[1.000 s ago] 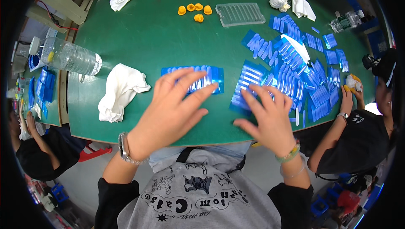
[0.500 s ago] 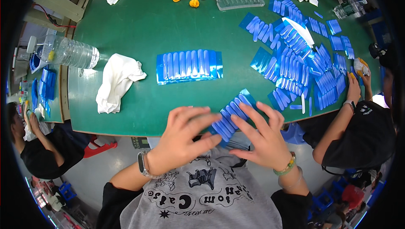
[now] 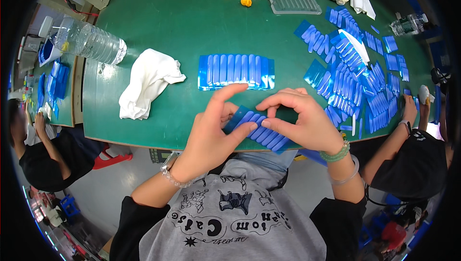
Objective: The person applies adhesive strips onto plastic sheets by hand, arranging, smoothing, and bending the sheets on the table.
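Filling most of the view, bench (image 3: 192, 25): green-topped, its near edge running just in front of the person's grey-printed front.
Neighbour (image 3: 406, 157): another person in a black top, at the near edge farther right.
Sheet pile (image 3: 348, 85): many blue sheets bearing finger-shaped strips, overlapping across the right part, from the near edge well toward the far one; a white piece (image 3: 354, 45) lies among them.
Big bottle (image 3: 89, 42): clear, white-capped, at the left edge.
White cloth (image 3: 149, 85): crumpled, near the left edge, beside the bottle's base.
Left hand (image 3: 209, 129): gripping the upper left end of the held sheet (image 3: 271, 138), thumb on top, index finger stretched out above.
Right hand (image 3: 309, 119): thumb tip at the sheet's upper side, next to the left thumb; index finger curled, its tip apart from the thumb; whether it grips anything I cannot tell.
Flat sheet (image 3: 235, 71): blue, its strips in one row, between the two side edges, just beyond the fingers.
Held sheet: blue, slanting down to the right, over the near edge.
Clear tray (image 3: 294, 2): ribbed, toward the far edge.
Orange caps (image 3: 246, 2): five, left of the tray.
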`<state>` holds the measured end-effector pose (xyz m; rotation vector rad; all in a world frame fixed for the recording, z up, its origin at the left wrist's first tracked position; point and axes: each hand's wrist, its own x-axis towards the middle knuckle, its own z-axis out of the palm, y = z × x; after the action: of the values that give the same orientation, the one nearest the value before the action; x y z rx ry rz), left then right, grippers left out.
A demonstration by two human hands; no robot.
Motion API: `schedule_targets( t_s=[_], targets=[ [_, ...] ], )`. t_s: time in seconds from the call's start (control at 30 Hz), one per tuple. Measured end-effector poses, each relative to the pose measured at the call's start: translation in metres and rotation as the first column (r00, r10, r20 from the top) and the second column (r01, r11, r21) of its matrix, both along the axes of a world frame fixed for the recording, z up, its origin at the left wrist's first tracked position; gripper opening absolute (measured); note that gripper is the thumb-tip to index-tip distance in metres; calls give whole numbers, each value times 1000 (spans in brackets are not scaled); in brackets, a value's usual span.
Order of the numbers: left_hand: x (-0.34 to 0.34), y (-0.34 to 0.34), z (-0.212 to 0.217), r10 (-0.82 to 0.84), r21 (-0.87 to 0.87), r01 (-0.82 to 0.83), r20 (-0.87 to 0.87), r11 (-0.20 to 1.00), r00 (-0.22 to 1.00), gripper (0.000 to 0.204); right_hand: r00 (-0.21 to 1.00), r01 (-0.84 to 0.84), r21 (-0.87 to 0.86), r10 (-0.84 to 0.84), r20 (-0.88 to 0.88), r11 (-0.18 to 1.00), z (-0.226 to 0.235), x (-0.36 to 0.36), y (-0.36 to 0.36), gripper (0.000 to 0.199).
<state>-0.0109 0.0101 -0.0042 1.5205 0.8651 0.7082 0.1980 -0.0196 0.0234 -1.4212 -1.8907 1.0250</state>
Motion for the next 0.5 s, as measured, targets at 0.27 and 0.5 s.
schedule_targets(
  t_s=[0.27, 0.5],
  targets=[
    [14, 23, 12, 21, -226, 19, 175, 974, 984, 74, 890, 34, -434, -225, -397, 900, 1, 1, 10, 9],
    [23, 24, 21, 51, -360, 42, 245, 932, 968, 76, 745, 273, -274, -383, -547, 922, -8, -8, 3, 10]
  ],
)
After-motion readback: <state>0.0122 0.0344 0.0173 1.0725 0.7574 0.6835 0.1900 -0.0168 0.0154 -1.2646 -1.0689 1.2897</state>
